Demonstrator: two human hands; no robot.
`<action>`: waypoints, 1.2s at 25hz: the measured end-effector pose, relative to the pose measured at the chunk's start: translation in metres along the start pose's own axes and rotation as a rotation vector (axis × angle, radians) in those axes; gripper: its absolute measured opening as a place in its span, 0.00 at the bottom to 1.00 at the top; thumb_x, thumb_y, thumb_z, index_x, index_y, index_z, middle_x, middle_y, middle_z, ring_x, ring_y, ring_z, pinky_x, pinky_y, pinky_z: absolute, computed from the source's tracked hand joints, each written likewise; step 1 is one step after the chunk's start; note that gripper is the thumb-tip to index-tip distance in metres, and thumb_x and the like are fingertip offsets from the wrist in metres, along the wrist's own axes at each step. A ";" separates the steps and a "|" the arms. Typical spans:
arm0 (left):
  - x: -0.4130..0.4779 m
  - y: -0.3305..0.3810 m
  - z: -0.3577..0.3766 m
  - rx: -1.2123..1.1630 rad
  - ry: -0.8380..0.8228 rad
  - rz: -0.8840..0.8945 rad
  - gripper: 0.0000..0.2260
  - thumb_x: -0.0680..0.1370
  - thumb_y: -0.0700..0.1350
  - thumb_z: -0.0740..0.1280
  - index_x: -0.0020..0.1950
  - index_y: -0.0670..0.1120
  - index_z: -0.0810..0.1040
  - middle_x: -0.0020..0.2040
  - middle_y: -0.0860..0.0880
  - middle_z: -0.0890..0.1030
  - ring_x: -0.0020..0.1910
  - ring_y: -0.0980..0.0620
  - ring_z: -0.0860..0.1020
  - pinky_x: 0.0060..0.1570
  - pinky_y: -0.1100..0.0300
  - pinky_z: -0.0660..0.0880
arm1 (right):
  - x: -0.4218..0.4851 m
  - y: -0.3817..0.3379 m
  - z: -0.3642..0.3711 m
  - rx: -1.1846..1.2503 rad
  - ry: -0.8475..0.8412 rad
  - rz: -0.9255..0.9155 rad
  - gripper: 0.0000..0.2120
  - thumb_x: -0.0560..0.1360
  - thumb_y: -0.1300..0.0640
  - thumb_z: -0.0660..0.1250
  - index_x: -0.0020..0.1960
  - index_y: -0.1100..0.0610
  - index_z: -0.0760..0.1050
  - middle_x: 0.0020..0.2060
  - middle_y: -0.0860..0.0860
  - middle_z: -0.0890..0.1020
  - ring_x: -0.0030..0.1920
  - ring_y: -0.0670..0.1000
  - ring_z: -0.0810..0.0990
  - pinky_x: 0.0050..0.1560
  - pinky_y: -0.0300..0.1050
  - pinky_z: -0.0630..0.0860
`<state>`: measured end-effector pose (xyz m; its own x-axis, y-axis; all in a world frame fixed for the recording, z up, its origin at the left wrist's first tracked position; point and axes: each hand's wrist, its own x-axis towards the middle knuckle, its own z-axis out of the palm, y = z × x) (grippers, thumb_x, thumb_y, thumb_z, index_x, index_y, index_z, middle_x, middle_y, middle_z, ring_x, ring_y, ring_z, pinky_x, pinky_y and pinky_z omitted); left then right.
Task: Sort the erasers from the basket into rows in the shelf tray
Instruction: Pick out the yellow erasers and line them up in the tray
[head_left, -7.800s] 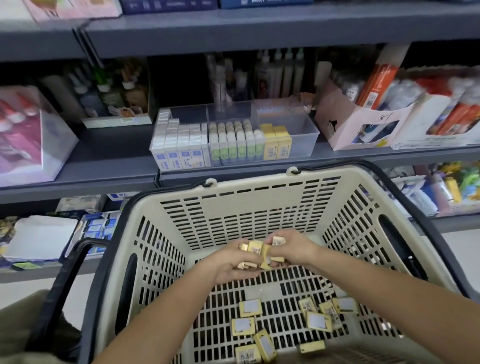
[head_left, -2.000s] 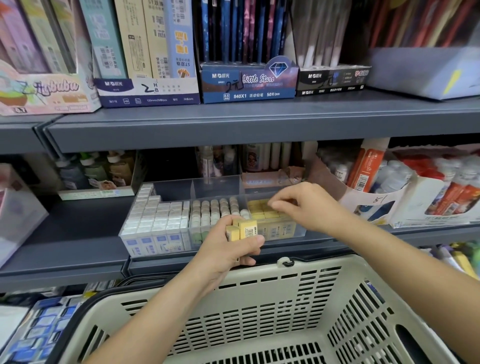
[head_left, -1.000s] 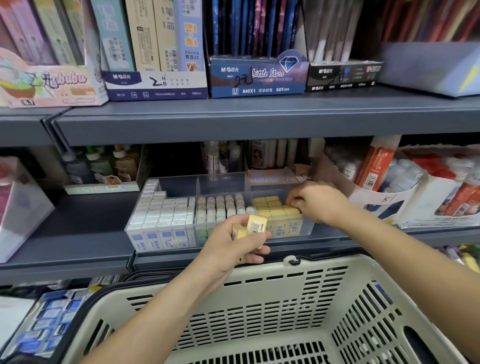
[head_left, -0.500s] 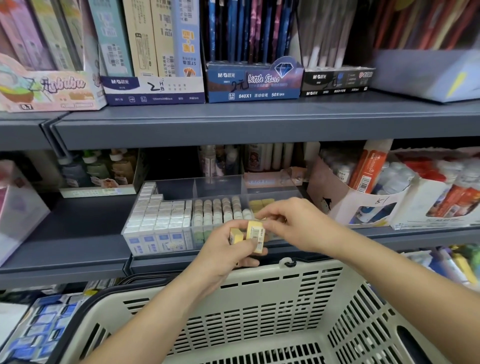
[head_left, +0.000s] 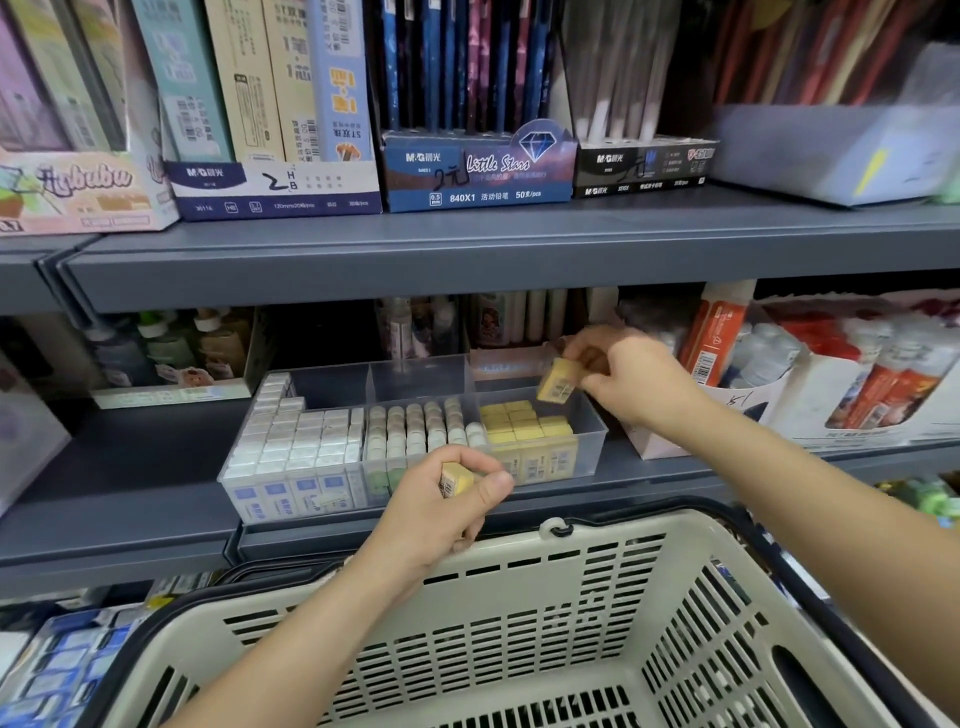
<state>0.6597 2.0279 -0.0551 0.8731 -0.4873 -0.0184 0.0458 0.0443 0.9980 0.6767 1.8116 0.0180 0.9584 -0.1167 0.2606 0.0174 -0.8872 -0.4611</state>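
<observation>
A clear shelf tray (head_left: 592, 441) on the middle shelf holds rows of white erasers (head_left: 296, 441), round pale erasers (head_left: 415, 426) and yellow erasers (head_left: 524, 426). My right hand (head_left: 634, 379) pinches one yellow eraser (head_left: 557, 382) above the tray's right compartment, behind the yellow rows. In front of the tray, my left hand (head_left: 441, 509) grips another yellow eraser (head_left: 456, 479). The beige basket (head_left: 550, 613) sits below the shelf; its floor is mostly out of view.
The upper shelf (head_left: 467, 254) overhangs the tray and carries pencil boxes (head_left: 478, 171). A white carton of glue bottles (head_left: 779, 395) stands right of the tray. Small bottles (head_left: 171, 353) stand at the back left. Blue packs (head_left: 57, 670) lie on the lower shelf.
My right hand took a yellow eraser from my left hand and lifted it back and right over the tray. My left hand stays in front of the tray with fewer erasers.
</observation>
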 end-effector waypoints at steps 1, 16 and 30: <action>0.000 -0.001 -0.001 -0.005 0.007 -0.007 0.18 0.62 0.52 0.74 0.46 0.45 0.77 0.28 0.53 0.73 0.25 0.56 0.67 0.24 0.64 0.64 | 0.004 0.004 0.003 -0.105 0.007 -0.008 0.11 0.73 0.63 0.65 0.53 0.52 0.76 0.46 0.49 0.80 0.48 0.50 0.77 0.49 0.38 0.71; 0.005 -0.006 -0.001 -0.016 0.047 0.003 0.10 0.75 0.32 0.65 0.51 0.46 0.77 0.48 0.49 0.81 0.45 0.56 0.80 0.44 0.64 0.77 | 0.022 0.016 0.041 -0.475 -0.232 -0.091 0.13 0.77 0.58 0.57 0.53 0.48 0.79 0.56 0.46 0.80 0.57 0.52 0.74 0.58 0.47 0.60; -0.005 0.003 -0.006 0.258 0.115 0.055 0.09 0.75 0.37 0.68 0.49 0.51 0.76 0.46 0.51 0.80 0.47 0.55 0.79 0.53 0.60 0.77 | -0.024 -0.016 -0.004 0.121 -0.169 -0.162 0.07 0.74 0.58 0.66 0.44 0.46 0.75 0.40 0.42 0.80 0.43 0.42 0.79 0.46 0.37 0.73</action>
<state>0.6582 2.0356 -0.0525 0.9209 -0.3874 0.0437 -0.1151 -0.1630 0.9799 0.6520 1.8269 0.0226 0.9742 0.1076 0.1985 0.1984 -0.8275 -0.5253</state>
